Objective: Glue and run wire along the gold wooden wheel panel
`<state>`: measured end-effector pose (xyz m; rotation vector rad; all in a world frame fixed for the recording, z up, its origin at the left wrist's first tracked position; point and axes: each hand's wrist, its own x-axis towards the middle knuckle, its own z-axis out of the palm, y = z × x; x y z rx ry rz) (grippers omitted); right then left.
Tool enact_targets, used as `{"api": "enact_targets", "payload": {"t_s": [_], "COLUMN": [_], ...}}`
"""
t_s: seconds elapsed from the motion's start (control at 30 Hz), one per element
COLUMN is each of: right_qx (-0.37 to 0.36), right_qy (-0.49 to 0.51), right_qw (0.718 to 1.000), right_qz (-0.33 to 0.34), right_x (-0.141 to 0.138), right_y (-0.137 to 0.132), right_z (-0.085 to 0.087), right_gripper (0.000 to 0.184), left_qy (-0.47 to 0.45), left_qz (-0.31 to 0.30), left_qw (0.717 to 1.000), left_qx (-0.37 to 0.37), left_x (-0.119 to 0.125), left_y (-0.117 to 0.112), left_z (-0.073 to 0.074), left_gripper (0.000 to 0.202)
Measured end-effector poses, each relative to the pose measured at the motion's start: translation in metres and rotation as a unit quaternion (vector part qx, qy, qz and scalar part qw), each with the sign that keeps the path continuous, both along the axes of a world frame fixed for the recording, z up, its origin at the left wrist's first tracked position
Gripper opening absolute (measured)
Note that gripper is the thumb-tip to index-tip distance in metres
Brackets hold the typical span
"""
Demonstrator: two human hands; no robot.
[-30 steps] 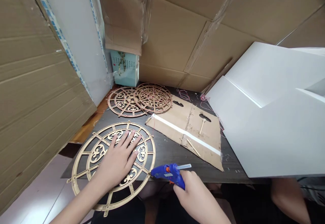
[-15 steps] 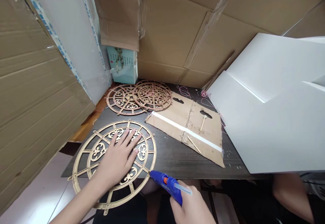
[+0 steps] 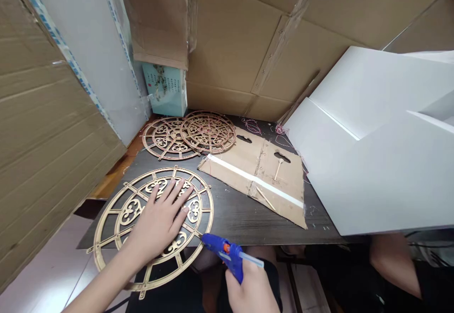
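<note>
A large gold openwork disc [image 3: 113, 216] lies at the near left of the dark table [image 3: 234, 213], partly overhanging its front edge. My left hand [image 3: 159, 223] rests flat on the disc's middle with the fingers spread. My right hand [image 3: 250, 289] grips a blue glue gun [image 3: 222, 251] below the table's front edge. Its nozzle points left at the disc's right rim, very close to it. A clear glue stick pokes out of the gun's back.
Two smaller gold discs [image 3: 187, 135] overlap at the back of the table. A flat cardboard piece [image 3: 255, 173] with white tape and thin wooden sticks lies in the middle. White foam boards [image 3: 376, 143] cover the right side. Cardboard walls surround the table; a teal box [image 3: 165, 91] stands at the back.
The glue gun has dropped from level above the table edge to a downward-left tilt, its nozzle now beside the disc's rim. My left hand stayed flat on the disc.
</note>
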<state>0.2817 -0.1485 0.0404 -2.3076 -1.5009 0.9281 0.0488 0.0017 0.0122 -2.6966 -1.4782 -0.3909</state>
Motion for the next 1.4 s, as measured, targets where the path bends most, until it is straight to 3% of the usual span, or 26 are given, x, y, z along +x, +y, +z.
{"api": "enact_targets", "payload": {"t_s": [0.13, 0.43, 0.67, 0.93, 1.07, 1.2, 1.4], "right_qx": [-0.006, -0.002, 0.032, 0.019, 0.032, 0.011, 0.034], "right_qy": [-0.029, -0.050, 0.034, -0.013, -0.042, 0.007, 0.061], "right_qw": [1.000, 0.999, 0.999, 1.000, 0.998, 1.000, 0.998], "right_qz": [0.003, 0.006, -0.021, 0.008, -0.026, -0.003, 0.006], "right_x": [0.000, 0.005, 0.003, 0.007, 0.010, 0.008, 0.001], "right_y": [-0.006, -0.003, -0.002, -0.010, -0.014, -0.006, 0.002], "right_z": [-0.005, 0.002, -0.015, -0.020, -0.024, -0.020, -0.009], "right_gripper": [0.034, 0.034, 0.038, 0.034, 0.038, 0.037, 0.039], "left_qy": [0.003, -0.004, -0.004, 0.002, 0.001, -0.002, -0.006], "left_qz": [0.003, 0.004, 0.009, 0.006, 0.006, 0.005, -0.008], "left_qw": [1.000, 1.000, 1.000, 1.000, 1.000, 1.000, 1.000], "left_qx": [0.001, 0.006, 0.007, 0.000, -0.003, -0.001, 0.000], "left_x": [0.000, -0.001, -0.001, -0.001, -0.001, -0.001, -0.002], "left_y": [0.000, 0.003, 0.005, 0.003, 0.002, 0.002, 0.003], "left_z": [0.000, -0.002, -0.002, 0.000, 0.000, 0.000, -0.002], "left_gripper": [0.055, 0.056, 0.055, 0.056, 0.056, 0.056, 0.056]}}
